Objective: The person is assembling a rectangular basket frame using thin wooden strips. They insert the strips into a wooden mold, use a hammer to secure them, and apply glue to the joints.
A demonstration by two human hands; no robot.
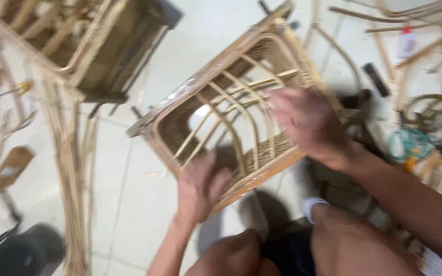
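Pale floor point(144, 204); blurred hands point(198, 186) hide the rattan frame point(231, 107).

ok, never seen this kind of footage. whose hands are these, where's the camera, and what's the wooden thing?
There is no machine here: a person works with two bare hands, and the one picture comes from a camera worn on their head, looking down. The bare knees at the bottom are their own. The picture is blurred by motion, so fine detail is lost.

The wooden thing is a rattan frame, a boxy piece with curved canes across it and woven parts, tilted on a pale floor. The left hand is at its near lower edge; the right hand is spread over its right side. How firmly either one grips cannot be told.

Around it: another rattan frame at upper left, a bundle of loose canes on the left, and a clutter of tools and cane pieces on the right.
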